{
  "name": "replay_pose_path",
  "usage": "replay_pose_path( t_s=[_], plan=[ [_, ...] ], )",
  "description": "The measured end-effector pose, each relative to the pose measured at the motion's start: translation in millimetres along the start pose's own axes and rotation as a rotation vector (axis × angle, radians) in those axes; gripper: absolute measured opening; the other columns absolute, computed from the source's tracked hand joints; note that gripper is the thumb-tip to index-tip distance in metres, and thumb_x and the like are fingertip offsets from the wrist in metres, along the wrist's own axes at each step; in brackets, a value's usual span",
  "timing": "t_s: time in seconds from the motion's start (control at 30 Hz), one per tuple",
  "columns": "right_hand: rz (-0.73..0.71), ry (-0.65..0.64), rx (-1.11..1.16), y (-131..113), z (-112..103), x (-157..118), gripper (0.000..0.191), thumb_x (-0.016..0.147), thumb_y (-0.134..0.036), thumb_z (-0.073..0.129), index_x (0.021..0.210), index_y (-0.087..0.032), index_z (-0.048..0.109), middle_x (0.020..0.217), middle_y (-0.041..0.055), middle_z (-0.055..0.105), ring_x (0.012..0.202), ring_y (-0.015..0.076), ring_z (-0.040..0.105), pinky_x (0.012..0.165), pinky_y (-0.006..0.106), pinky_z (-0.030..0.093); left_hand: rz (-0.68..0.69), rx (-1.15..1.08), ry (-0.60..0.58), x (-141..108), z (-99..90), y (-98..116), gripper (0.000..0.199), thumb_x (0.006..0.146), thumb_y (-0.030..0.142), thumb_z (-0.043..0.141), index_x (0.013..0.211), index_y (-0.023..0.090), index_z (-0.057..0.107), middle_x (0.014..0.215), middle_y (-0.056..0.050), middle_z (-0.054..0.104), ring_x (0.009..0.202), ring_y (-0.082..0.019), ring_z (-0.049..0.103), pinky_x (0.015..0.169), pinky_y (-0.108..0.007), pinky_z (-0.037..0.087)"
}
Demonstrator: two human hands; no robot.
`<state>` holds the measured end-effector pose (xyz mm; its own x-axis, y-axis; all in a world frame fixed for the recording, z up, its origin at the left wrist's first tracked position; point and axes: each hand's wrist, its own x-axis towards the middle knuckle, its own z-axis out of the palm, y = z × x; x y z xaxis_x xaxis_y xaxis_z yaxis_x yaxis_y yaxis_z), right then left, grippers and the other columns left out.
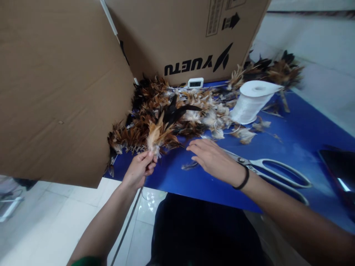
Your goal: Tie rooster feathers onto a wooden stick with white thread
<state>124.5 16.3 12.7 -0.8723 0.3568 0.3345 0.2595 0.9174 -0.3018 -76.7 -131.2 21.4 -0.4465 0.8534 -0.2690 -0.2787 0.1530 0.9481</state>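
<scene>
My left hand (141, 168) is closed round the base of a small feather bunch (158, 133), whose tan and black tips point up and away. To its right, my right hand (212, 159) hovers over the blue table (172, 181) with fingers apart and nothing in them. Part of a pair of large silver scissors (256, 168) lies beneath the right wrist, handles to the right. A small loose feather (189, 166) rests just left of the right hand. Behind both hands spreads a pile of brown, black and white feathers (149, 99).
A white spool (249, 105) stands at the right of the pile, near a small white digital device (195, 82). Cardboard panels (66, 88) rise at the left and back. More dark feathers (283, 72) lie at the back right. A dark phone-like object (338, 166) sits at the right edge.
</scene>
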Motion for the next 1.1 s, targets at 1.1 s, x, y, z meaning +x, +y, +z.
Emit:
replay_pose_path(
  t_s=[1.1],
  plan=[
    [-0.33,-0.052,-0.057,-79.0,64.7,145.3,0.024,0.088,-0.013,0.043,0.092,-0.017,0.066,0.098,0.0101,0.063,0.095,0.0217,0.048,0.077,0.035,0.032,0.252,-0.155,0.401,-43.0,-79.7,39.5,0.024,0.069,0.028,0.073,0.073,0.012,0.057,0.071,-0.002,0.054,0.047,-0.002,0.037,0.033,-0.01,0.022]
  ],
)
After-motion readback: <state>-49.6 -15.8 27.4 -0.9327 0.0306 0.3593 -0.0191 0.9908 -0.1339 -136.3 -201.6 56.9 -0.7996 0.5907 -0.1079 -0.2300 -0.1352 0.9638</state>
